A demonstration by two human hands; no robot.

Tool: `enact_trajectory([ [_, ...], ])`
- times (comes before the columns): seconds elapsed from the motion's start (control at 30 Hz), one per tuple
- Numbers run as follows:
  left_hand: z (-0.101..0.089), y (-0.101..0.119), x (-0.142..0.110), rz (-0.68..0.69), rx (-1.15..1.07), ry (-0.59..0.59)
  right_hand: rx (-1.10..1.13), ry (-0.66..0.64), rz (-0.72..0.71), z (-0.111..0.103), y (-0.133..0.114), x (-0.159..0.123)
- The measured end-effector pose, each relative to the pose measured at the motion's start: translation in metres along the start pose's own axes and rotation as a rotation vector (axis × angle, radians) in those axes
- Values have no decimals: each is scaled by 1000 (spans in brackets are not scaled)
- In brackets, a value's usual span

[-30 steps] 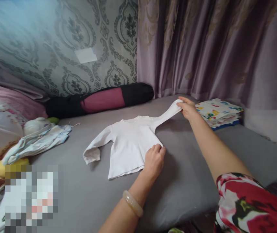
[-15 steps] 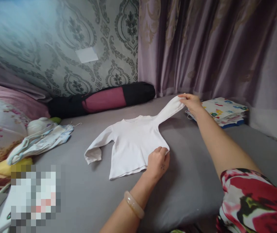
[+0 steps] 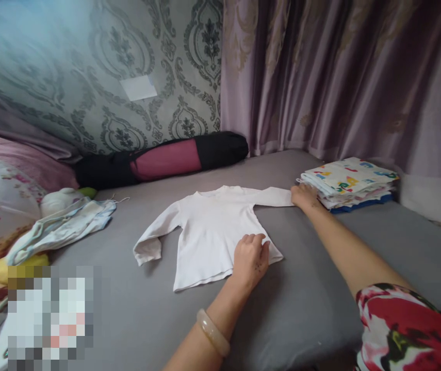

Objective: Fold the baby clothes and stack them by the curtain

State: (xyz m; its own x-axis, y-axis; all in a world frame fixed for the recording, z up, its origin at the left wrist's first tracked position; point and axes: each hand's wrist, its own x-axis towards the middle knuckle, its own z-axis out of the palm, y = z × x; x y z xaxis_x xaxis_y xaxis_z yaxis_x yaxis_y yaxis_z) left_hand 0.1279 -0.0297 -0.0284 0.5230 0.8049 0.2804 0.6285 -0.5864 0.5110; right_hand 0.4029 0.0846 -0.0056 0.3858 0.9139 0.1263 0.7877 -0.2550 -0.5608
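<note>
A small white long-sleeved shirt (image 3: 212, 226) lies spread on the grey bed sheet, its neckline toward the wall. Its left-side sleeve bends down, with the cuff partly turned. My right hand (image 3: 306, 197) is closed on the cuff of the other sleeve, which stretches straight out to the right, low over the sheet. Over the lower right part of the shirt is my left hand (image 3: 250, 260), fingers loosely bent and thumb apart, resting at the hem. The shirt's lower right corner shows flat beyond this hand.
A folded stack of clothes (image 3: 354, 180) sits just right of my right hand. Patterned light-blue and white clothing (image 3: 69, 224) and a plush toy (image 3: 61, 201) lie at the left. A long black and maroon bag (image 3: 166, 161) runs along the wall, beside the purple curtain (image 3: 282, 77).
My right hand has brought the raised sleeve down and slightly right, toward the sheet. My left hand has loosened from the hem, and the shirt's lower right corner has spread outward.
</note>
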Motion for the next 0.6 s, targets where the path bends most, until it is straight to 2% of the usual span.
enact_trajectory([
  [0.13,-6,-10,4,-34,126,21,-93,-33,-54,14,-28,18],
  [0.23,-6,-12,3,17,131,-52,-260,-186,-151,36,-58,30],
  [0.37,2,-8,-3,74,75,-129,-314,-285,-191,70,-90,39],
  [0.47,10,-6,-5,73,68,-162,-360,-315,-189,86,-100,44],
  [0.6,15,-5,-5,83,58,-185,-405,-337,-175,92,-106,49],
])
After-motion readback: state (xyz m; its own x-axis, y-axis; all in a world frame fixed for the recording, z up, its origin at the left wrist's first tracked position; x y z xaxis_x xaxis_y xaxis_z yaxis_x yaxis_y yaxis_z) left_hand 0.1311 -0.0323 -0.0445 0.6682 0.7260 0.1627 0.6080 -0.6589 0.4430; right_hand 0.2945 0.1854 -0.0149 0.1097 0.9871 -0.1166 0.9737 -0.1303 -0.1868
